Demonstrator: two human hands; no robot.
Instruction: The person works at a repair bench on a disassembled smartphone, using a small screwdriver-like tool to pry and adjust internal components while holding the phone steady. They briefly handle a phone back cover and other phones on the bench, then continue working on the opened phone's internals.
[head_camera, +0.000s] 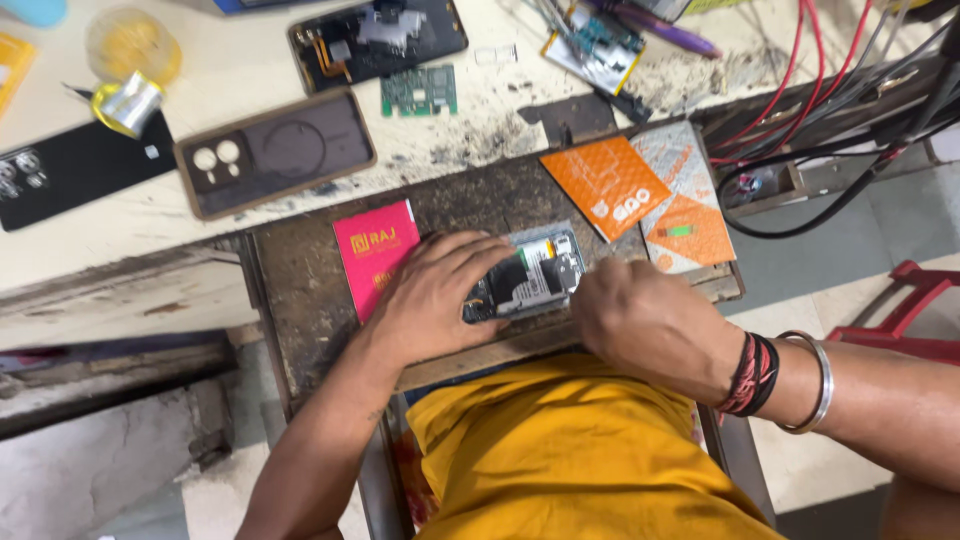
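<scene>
Worn workbench (300, 270), left hand (430, 300) holding opened phone (535, 275), right hand (650, 325) beside it

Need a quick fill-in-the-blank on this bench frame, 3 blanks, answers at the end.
1. Both hands rest on an opened ____ with its insides showing.
2. The left hand lies partly over a flat ____ packet.
3. The wrist behind the right hand wears a ____ bangle beside dark thread bands.
The opened device lies on the dark work board.
Missing words: phone; pink; metal
</scene>
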